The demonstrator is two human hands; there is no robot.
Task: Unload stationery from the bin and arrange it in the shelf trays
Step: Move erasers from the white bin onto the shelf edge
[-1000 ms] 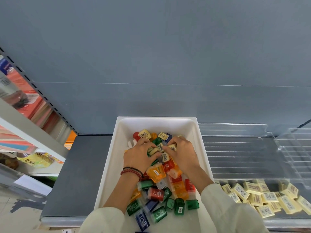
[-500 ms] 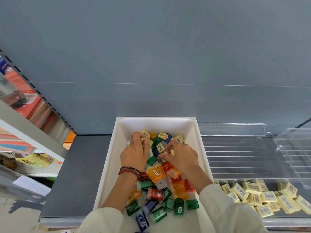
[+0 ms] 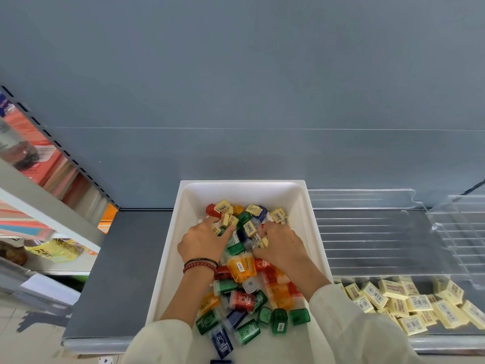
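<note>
The bin [image 3: 189, 232] is sitting on the shelf [image 3: 126, 258], and both hands are working in its far half among mixed sharpeners [image 3: 241, 267] and yellow erasers [image 3: 253, 210]. The left hand [image 3: 203, 240] is curling its fingers round erasers at its fingertips. The right hand [image 3: 282, 245] is pinching erasers under bent fingers, with further erasers lying just beyond both hands. Right of the bin, a clear tray [image 3: 367, 232] is holding an eraser heap [image 3: 409, 303] at its near end. Erasers are carrying barcode stickers and sharpeners a rabbit outline; the print is too small to read. Since half a second ago the left fingers have drawn back, uncovering a red sharpener [image 3: 211, 210] at the rear.
</note>
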